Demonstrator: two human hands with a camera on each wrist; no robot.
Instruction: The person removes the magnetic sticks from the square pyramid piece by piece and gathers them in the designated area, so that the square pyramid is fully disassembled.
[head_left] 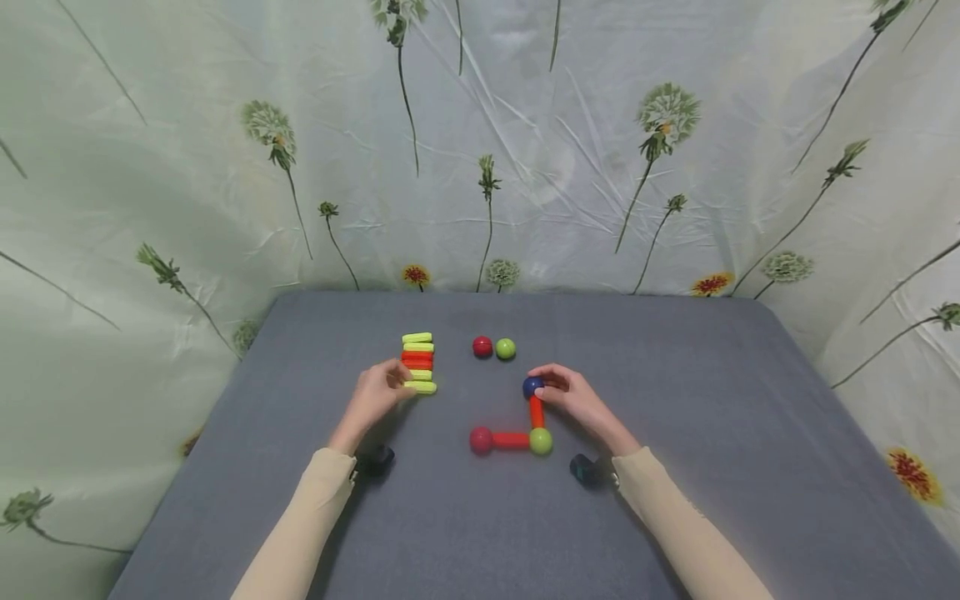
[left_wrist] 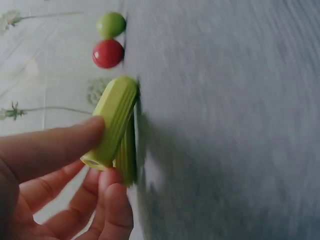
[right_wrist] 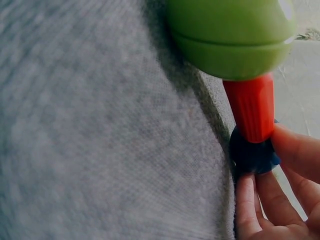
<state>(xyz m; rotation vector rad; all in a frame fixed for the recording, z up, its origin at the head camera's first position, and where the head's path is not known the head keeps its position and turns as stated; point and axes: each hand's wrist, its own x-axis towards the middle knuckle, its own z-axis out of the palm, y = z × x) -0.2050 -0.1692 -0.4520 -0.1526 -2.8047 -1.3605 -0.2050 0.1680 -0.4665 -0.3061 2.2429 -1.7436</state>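
Note:
At the left, my left hand (head_left: 378, 390) pinches a yellow-green ridged rod (left_wrist: 114, 120) between thumb and fingers. It is the nearest of a column of rods; another yellow-green rod (left_wrist: 129, 155) shows just behind it in the left wrist view. My right hand (head_left: 576, 397) grips a blue ball (head_left: 532, 386) at the far end of an L-shaped piece. From that ball a red rod (right_wrist: 252, 107) runs to a green ball (head_left: 541, 441) at the corner. A second red rod (head_left: 512, 441) joins the green ball to a dark red ball (head_left: 482, 440).
Beyond the L-shaped piece, a loose red ball (head_left: 482, 347) and a loose green ball (head_left: 506, 348) sit side by side. Red rods (head_left: 417, 360) lie among the yellow-green ones in the column. A flower-print cloth (head_left: 480, 150) hangs behind the grey table (head_left: 480, 533).

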